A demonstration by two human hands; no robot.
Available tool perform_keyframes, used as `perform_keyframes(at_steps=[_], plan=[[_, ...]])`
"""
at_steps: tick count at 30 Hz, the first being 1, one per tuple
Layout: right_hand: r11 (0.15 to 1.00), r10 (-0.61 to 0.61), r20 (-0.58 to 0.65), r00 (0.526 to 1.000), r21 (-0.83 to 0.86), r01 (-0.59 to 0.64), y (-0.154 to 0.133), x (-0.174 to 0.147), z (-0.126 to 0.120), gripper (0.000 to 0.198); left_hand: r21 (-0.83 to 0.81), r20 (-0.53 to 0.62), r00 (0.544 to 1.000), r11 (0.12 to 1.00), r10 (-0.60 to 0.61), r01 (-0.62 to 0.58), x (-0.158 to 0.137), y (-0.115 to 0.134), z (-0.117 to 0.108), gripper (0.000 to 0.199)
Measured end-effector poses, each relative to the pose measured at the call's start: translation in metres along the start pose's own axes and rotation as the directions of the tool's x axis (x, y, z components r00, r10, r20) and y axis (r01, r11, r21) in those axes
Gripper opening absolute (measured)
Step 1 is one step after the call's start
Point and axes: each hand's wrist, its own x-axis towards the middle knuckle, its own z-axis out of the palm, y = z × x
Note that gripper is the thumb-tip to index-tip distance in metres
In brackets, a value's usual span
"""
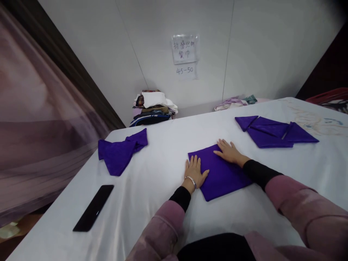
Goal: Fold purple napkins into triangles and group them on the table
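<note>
A purple cloth napkin (227,177), folded into a rough square, lies flat on the white-covered table (160,174) in front of me. My left hand (195,172), with a silver bracelet at the wrist, rests on its left edge, fingers spread. On the far right part of the same napkin lies my right hand (230,151), palm down with the fingers stretched out. Neither hand grips anything. To the right, further back, are several purple napkins folded into pointed shapes (272,132). Another purple napkin, folded into a bow-like shape (118,154), sits at the left.
A black phone-like slab (94,208) lies near the table's left edge. Behind the table are a stack of folded clothes (153,107) and a smaller cloth pile (233,103). Handwritten paper signs (185,50) hang on the wall. A sheer curtain (46,119) drapes along the left.
</note>
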Motion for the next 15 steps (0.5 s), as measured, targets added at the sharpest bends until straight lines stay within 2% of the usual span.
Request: perform_keyframes(at_steps=[2, 4, 5, 8, 11, 15], plan=[[0.992, -0.128, -0.057, 0.990, -0.014, 0.127, -0.024, -0.013, 0.001, 0.077, 0.008, -0.003, 1.000, 1.000, 0.003, -0.003, 0.000, -0.001, 0.000, 0.074], [0.964, -0.264, -0.066, 0.962, 0.009, 0.266, -0.045, -0.027, 0.004, 0.076, 0.014, 0.008, 1.000, 1.000, 0.009, -0.009, 0.000, -0.002, 0.000, 0.072], [0.954, -0.296, -0.057, 0.953, 0.026, 0.298, -0.054, -0.033, 0.005, 0.075, 0.015, 0.014, 1.000, 1.000, 0.011, -0.012, 0.000, -0.002, 0.000, 0.072], [0.960, -0.275, -0.027, 0.961, 0.049, 0.277, -0.063, -0.041, 0.010, 0.076, 0.015, 0.017, 1.000, 1.000, 0.008, -0.008, 0.001, -0.002, 0.001, 0.071], [0.966, -0.253, -0.044, 0.966, 0.042, 0.255, -0.057, -0.040, 0.014, 0.075, 0.005, 0.038, 0.999, 1.000, -0.008, 0.008, 0.002, -0.001, 0.000, 0.073], [0.963, -0.266, -0.078, 0.961, 0.029, 0.269, -0.051, -0.036, 0.021, 0.073, -0.033, 0.097, 0.995, 0.999, -0.039, 0.043, 0.007, -0.004, -0.008, 0.062]])
